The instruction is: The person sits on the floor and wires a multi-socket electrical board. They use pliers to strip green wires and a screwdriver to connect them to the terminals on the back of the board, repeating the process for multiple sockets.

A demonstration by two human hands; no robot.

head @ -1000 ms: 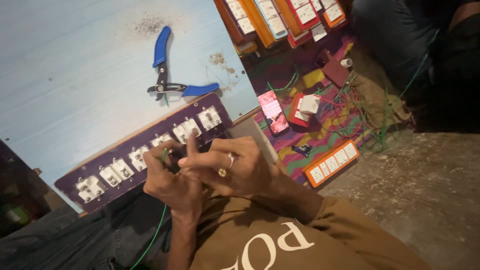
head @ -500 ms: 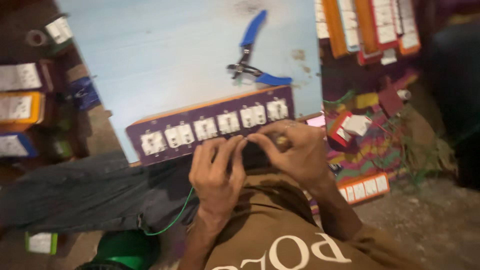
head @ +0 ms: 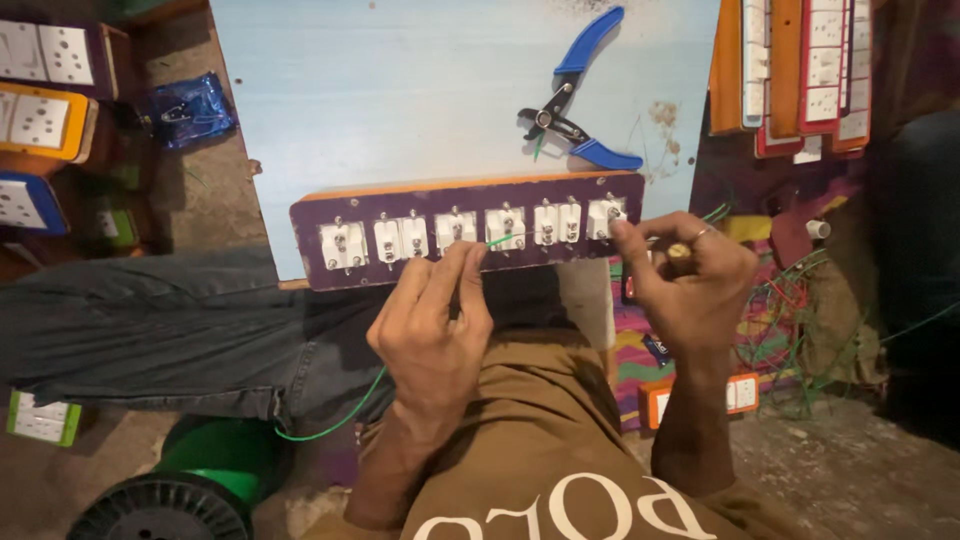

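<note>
- Left hand [head: 432,330]: thumb and fingers pinched on a thin green insulated wire [head: 510,239], held just in front of the long purple switchboard panel with white sockets and switches [head: 470,228].
- Wire runs from that pinch rightward along the panel face, and down past the wrist to a green plastic wire spool [head: 200,480] by the knee.
- Right hand [head: 690,275]: fingers curled tight, fingertips pressed at the rightmost white module of the panel, ring on one finger; appears to grip a small tool with a brownish handle, cannot tell exactly what.
- Panel lies across the lap, leaning on the near edge of a pale blue wooden board [head: 400,90].
- Blue-handled wire stripper pliers [head: 580,95] lie open on the board, well apart from both hands.
- Judgement: keep the wire taut and low against the terminals, left pinch steady while the right hand seats the end; slack would let it slip off.
- More finished boards stacked at the upper right [head: 800,70] and left edge.
</note>
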